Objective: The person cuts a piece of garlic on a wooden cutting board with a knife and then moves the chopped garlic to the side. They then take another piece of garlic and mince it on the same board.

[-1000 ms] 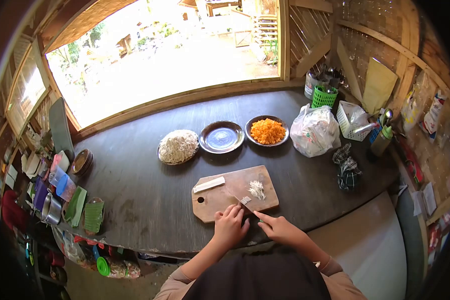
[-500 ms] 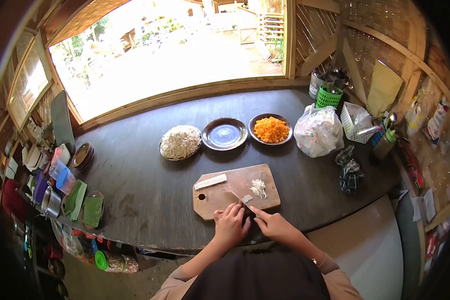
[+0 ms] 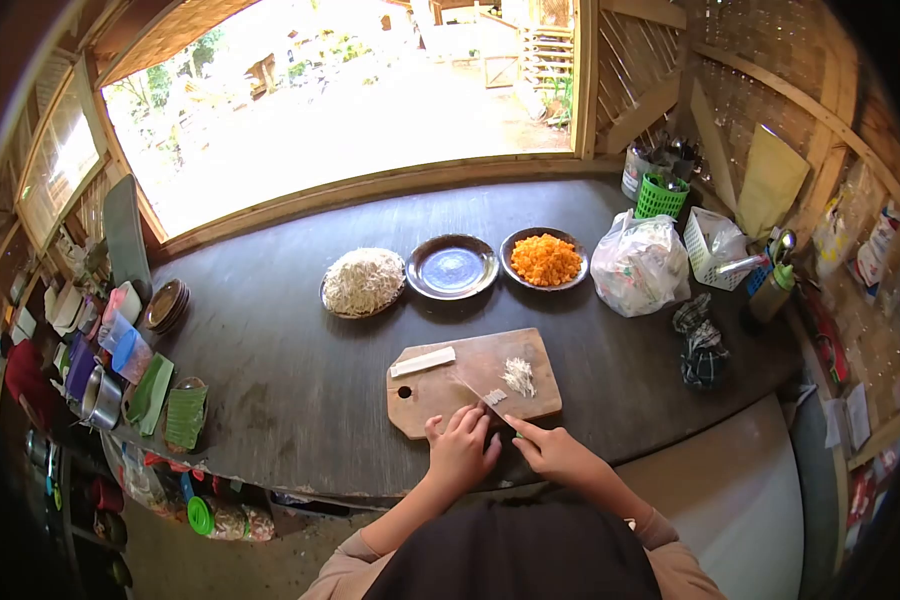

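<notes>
My right hand (image 3: 555, 452) grips a knife (image 3: 483, 400), its blade angled to the upper left over a wooden cutting board (image 3: 470, 365). Beside the blade, my left hand (image 3: 460, 445) rests on the board's near edge with fingers bent; whatever lies under them is hidden. Small cut white pieces (image 3: 494, 397) lie against the blade's right side. Thin white shreds (image 3: 518, 377) form a small pile at the board's right. A longer white strip (image 3: 422, 362) lies near the board's upper left.
Behind the board stand a plate of pale shreds (image 3: 364, 283), a bare dark plate (image 3: 452, 268) and a plate of chopped orange pieces (image 3: 546, 260). To the right are a filled plastic bag (image 3: 640, 265) and a crumpled dark cloth (image 3: 702, 345). Banana-leaf pieces (image 3: 185, 415) lie at left.
The view has shifted very slightly. Both hands and the knife stay in nearly the same place, with the left fingers a little more spread.
</notes>
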Demonstrator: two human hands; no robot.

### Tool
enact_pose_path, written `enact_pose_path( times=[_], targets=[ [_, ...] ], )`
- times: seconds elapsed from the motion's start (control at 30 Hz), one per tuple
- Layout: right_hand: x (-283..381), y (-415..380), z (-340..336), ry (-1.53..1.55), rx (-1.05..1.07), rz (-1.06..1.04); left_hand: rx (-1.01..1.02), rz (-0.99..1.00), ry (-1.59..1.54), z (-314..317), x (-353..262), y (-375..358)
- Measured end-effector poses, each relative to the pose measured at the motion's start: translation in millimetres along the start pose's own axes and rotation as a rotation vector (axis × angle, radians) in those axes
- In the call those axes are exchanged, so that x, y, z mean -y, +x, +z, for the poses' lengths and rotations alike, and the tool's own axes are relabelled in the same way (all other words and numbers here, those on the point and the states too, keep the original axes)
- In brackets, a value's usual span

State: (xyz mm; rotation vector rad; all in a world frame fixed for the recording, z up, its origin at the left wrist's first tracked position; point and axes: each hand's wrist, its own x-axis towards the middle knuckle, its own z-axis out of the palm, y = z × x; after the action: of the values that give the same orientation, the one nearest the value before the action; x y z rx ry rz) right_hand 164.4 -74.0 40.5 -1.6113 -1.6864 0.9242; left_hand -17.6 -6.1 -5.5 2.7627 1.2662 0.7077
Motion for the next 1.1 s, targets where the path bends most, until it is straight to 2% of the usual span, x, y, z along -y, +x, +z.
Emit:
enact_pose_path(
  times=[0.23,0.43,0.63,0.7,0.93,1.0,1.03,1.1],
  targets=[
    [10.3,-5.5,-4.8,-0.043,0.035,0.072,-0.013,0.008,-0.005,-2.7,0.6,0.7],
    [-7.6,3.2,-0.3,0.029,-0.010,-0.044,-0.010,0.005,-0.012,2.1,3.3,-0.4],
    [8.6,-8.5,-10.9,-0.044,0.086,0.100,-0.028,0.004,-0.024,-2.7,1.3,-0.1],
    [-2.0,-0.8,0.0,-0.012,0.030,0.047,-0.009,0.002,-0.023,-4.0,1.8,0.0],
    [6.1,-10.0,-11.4,-0.061,0.039,0.027,-0.005,0.002,-0.031,1.3,4.4,-0.5],
    [15.8,-11.9,-19.3,-0.015,0.133,0.169,-0.013,0.006,-0.045,0.4,4.1,0.1],
    [9.4,-9.8,-14.2,-0.015,0.136,0.171,-0.024,0.009,-0.056,-0.4,4.1,0.2],
    [-10.0,-1.8,1.2,-0.002,0.024,0.008,-0.013,0.006,-0.053,-2.2,4.3,0.3]
  ],
)
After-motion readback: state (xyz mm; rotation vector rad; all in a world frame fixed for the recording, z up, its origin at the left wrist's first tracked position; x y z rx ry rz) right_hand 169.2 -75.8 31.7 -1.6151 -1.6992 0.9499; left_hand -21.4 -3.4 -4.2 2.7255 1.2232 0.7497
